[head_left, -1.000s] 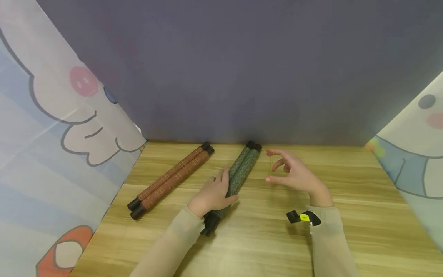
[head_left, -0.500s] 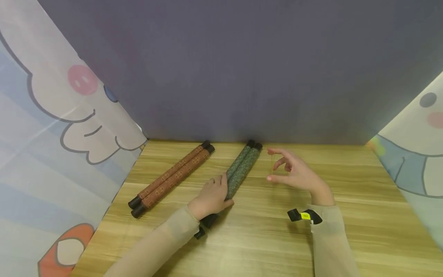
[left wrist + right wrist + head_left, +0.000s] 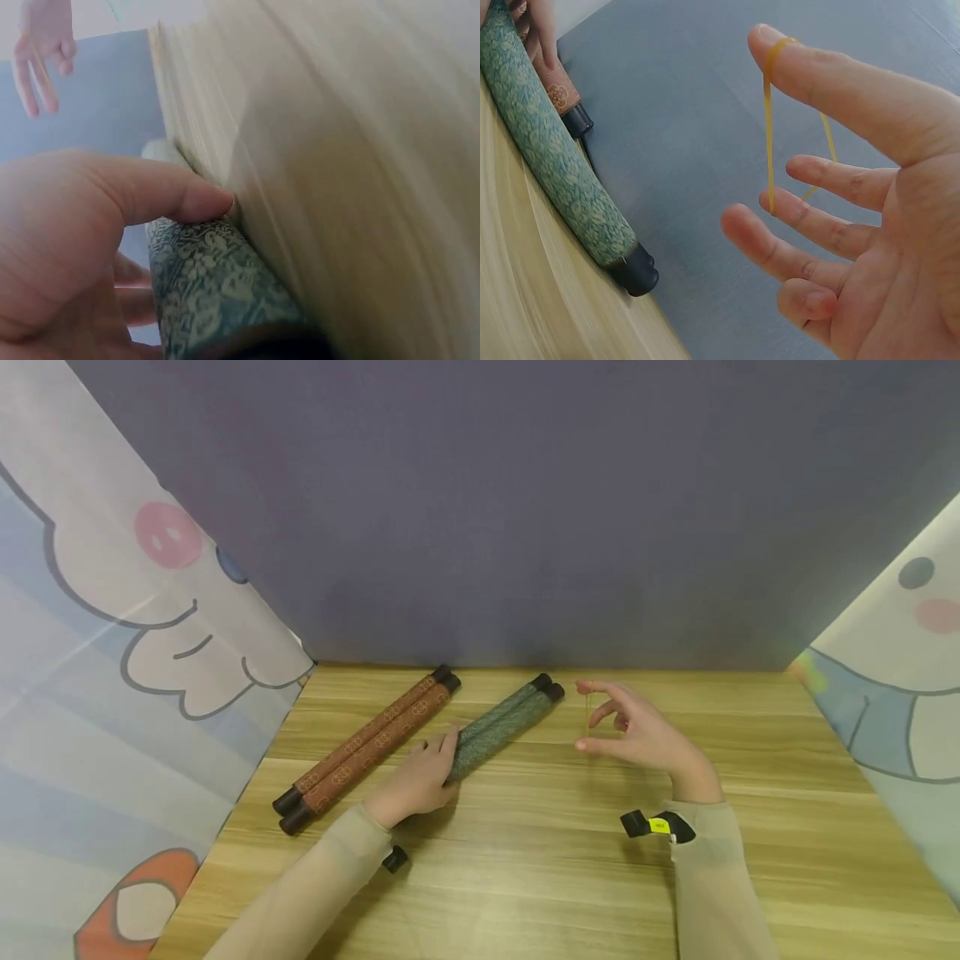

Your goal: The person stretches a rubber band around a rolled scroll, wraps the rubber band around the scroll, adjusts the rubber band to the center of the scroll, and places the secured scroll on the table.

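Observation:
My left hand (image 3: 420,781) grips the near part of a green patterned scroll (image 3: 504,731), two rolls side by side with black end caps; its near end is hidden behind the hand. In the left wrist view the thumb lies across one roll. My right hand (image 3: 645,735) is held right of the scroll, fingers spread. A thin yellow rubber band (image 3: 768,142) loops round its thumb and a finger and is stretched between them. The right wrist view has the green scroll on the left, apart from that hand.
A reddish-brown scroll (image 3: 367,752) with black end caps lies slantwise to the left of the green one. The wooden tabletop (image 3: 540,868) ends at a grey back panel (image 3: 555,527). Cartoon-printed sheets flank the table on both sides.
My left hand has moved left, bringing the near end of the green scroll with it, so the scroll lies at a flatter slant. The right hand keeps its place, the band still stretched.

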Available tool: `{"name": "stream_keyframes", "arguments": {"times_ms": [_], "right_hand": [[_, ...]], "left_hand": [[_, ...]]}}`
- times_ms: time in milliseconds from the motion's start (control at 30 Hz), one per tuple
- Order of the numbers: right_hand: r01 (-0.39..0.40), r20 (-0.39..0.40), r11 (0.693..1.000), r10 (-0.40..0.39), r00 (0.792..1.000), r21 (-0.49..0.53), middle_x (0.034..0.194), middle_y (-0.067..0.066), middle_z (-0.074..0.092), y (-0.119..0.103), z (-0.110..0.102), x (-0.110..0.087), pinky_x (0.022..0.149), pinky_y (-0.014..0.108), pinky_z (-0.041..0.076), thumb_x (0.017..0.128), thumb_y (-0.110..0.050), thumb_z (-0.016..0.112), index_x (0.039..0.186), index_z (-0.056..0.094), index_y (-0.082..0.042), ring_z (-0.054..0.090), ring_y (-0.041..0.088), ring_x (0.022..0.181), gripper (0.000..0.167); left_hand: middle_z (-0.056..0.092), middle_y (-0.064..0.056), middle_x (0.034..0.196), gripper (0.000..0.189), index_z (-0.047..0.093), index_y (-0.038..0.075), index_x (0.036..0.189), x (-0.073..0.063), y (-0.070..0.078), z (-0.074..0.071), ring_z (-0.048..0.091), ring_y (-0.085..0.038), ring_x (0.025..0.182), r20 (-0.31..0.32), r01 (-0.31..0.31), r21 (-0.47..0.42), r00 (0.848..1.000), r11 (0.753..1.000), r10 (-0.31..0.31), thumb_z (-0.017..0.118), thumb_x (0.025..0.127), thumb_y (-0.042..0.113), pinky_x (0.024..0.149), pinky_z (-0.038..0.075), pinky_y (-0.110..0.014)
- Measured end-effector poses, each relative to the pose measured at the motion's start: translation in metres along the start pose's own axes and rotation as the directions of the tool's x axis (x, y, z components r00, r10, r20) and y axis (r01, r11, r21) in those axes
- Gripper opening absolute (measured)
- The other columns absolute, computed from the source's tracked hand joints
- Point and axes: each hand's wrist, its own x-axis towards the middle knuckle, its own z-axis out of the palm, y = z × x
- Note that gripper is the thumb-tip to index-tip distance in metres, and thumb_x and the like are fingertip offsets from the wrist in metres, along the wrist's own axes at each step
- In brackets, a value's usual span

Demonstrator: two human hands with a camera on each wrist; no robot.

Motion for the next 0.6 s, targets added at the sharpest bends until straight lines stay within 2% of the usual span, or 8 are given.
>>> {"name": "stream_keyframes", "arguments": {"times_ms": [67,167,333,600], "right_hand": [[-0.004,0.003,1.0,0.004,1.0,-0.003,0.162,0.003,0.053,0.0,0.0,0.0,0.076,0.037,0.048,0.087,-0.026,0.095,0.162,0.05,-0.018,0.069,0.016,0.107,0.087],[0.001,0.009,1.0,-0.001,1.0,-0.009,0.163,0.003,0.052,0.0,0.0,0.0,0.077,0.038,0.049,0.088,-0.027,0.095,0.162,0.05,-0.018,0.069,0.016,0.108,0.087],[0.012,0.011,1.0,-0.012,1.0,-0.006,0.163,0.004,0.052,0.001,-0.001,0.002,0.075,0.034,0.048,0.087,-0.026,0.095,0.163,0.05,-0.018,0.07,0.016,0.108,0.088],[0.034,0.013,0.999,-0.034,0.999,0.0,0.163,0.009,0.051,0.0,-0.001,0.0,0.069,0.029,0.046,0.088,-0.023,0.095,0.162,0.05,-0.016,0.07,0.016,0.108,0.087]], "left_hand": [[0.041,-0.03,0.167,0.102,0.012,0.001,0.175,-0.001,-0.007,-0.001,0.044,-0.061,0.145,-0.013,-0.003,0.006,1.0,1.0,0.003,0.08,0.102,0.022,0.114,0.045,-0.069],[0.047,-0.028,0.163,0.098,0.015,0.005,0.176,-0.004,-0.014,-0.002,0.05,-0.06,0.136,-0.035,-0.007,0.062,0.999,0.998,0.009,0.078,0.103,0.025,0.104,0.052,-0.071],[0.052,-0.029,0.157,0.088,0.026,0.001,0.173,-0.007,-0.019,-0.001,0.052,-0.059,0.136,-0.069,-0.03,0.135,0.997,0.99,0.04,0.075,0.106,0.031,0.1,0.054,-0.072],[0.053,-0.035,0.153,0.082,0.032,-0.006,0.168,-0.007,-0.017,-0.003,0.053,-0.062,0.134,-0.084,-0.034,0.118,0.996,0.992,0.044,0.076,0.105,0.024,0.095,0.054,-0.076]]}}
